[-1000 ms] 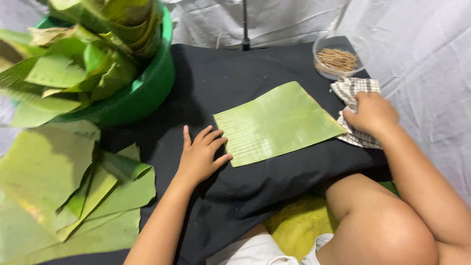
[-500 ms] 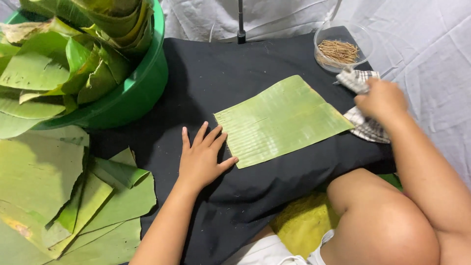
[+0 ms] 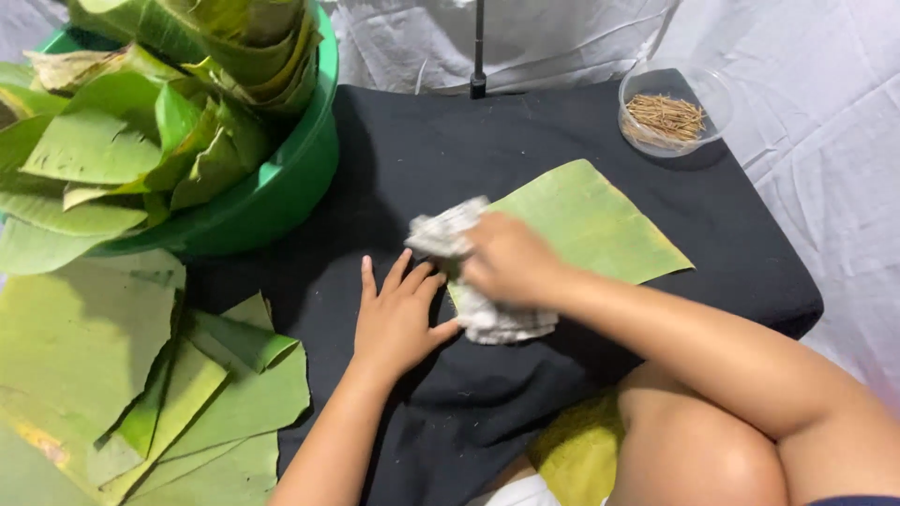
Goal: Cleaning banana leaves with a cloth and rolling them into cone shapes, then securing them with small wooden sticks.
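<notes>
A rectangular piece of green banana leaf (image 3: 600, 220) lies flat on a black cloth-covered surface (image 3: 441, 150). My right hand (image 3: 506, 258) grips a crumpled checked rag (image 3: 487, 314) and presses it on the leaf's near-left corner. Just left of the leaf, my left hand (image 3: 398, 314) rests flat on the black cloth with its fingers spread, the fingertips touching the rag and the leaf's edge. My bare knee shows at the bottom right.
A green plastic basin (image 3: 281, 187) heaped with banana leaves stands at the back left. More cut leaf pieces (image 3: 141, 375) lie on the left. A clear bowl of thin sticks (image 3: 670, 117) sits at the back right. A black stand pole (image 3: 478, 47) rises at the back.
My right hand picked up the checked rag from the right side and carried it left onto the leaf's near-left corner. My left hand stayed flat beside the leaf.
</notes>
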